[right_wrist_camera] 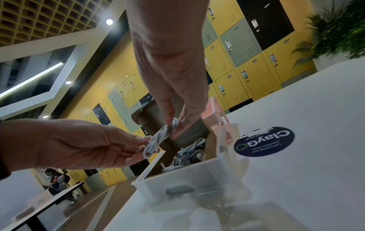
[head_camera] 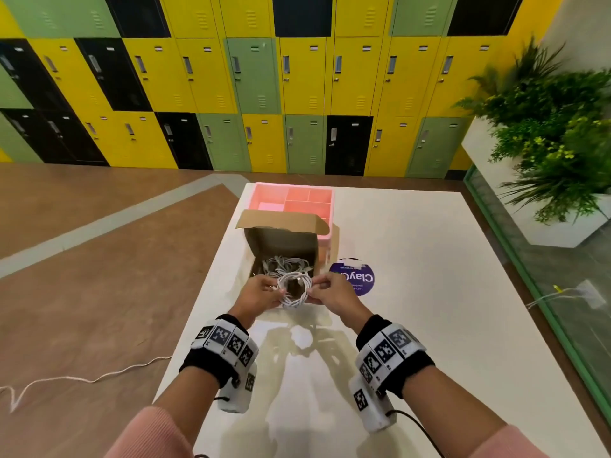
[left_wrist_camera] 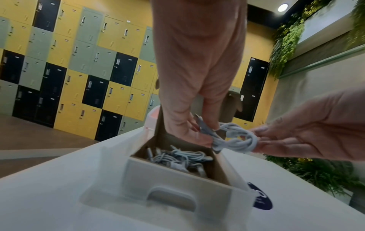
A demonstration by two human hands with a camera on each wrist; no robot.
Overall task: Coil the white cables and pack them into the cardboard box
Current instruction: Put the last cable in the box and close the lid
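A coiled white cable (head_camera: 295, 289) (left_wrist_camera: 235, 139) (right_wrist_camera: 158, 140) hangs just above the near edge of the open cardboard box (head_camera: 281, 241). My left hand (head_camera: 276, 291) (left_wrist_camera: 199, 129) pinches the coil's left side, where a plug end sticks out. On the coil's right side, my right hand (head_camera: 314, 287) (right_wrist_camera: 173, 125) pinches it between thumb and fingers. Several more white cables (head_camera: 287, 263) (left_wrist_camera: 177, 158) (right_wrist_camera: 187, 154) lie bundled in the bottom of the box. The box lid stands open at the far side.
A pink divided tray (head_camera: 297, 198) stands right behind the box on the white table (head_camera: 413, 309). A round blue sticker (head_camera: 355, 279) lies to the right of the box. A loose white cord (head_camera: 82, 378) trails over the floor at left. Plants (head_camera: 555, 127) stand at far right.
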